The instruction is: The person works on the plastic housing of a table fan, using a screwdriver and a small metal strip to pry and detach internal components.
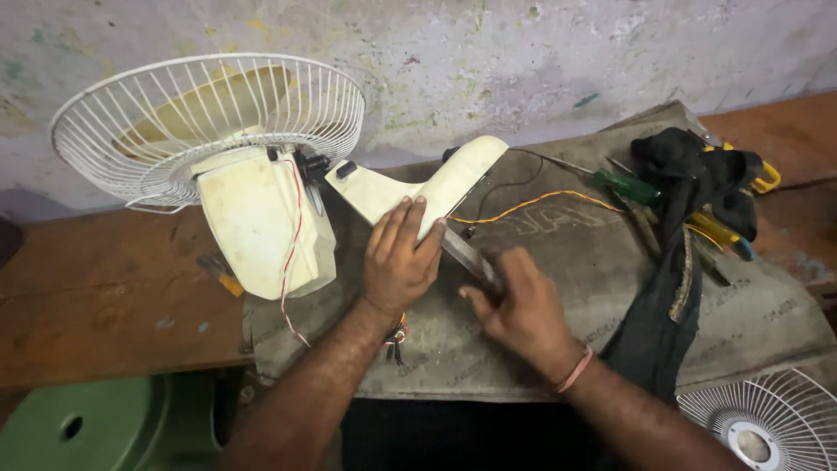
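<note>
The left hand (399, 257) lies flat, fingers together, pressing down on the cream plastic fan stand (418, 187), which rests on the grey mat (540, 305) in the middle of the bench. Just beside it the right hand (523, 310) is closed around a dark flat tool (469, 255) whose tip meets the stand's edge under the left fingers. An orange wire (532, 203) trails from the stand toward a green-handled screwdriver (629, 186). To the left, the stand joins the cream motor housing (261, 222), with a red and white wire (292, 235) running down it and the white wire guard (209, 122) tilted behind. A black cloth (689, 227) drapes over yellow-handled tools (719, 231) at the right. Another fan guard (767, 427) shows at the bottom right, a green stool (105, 427) at the bottom left.
</note>
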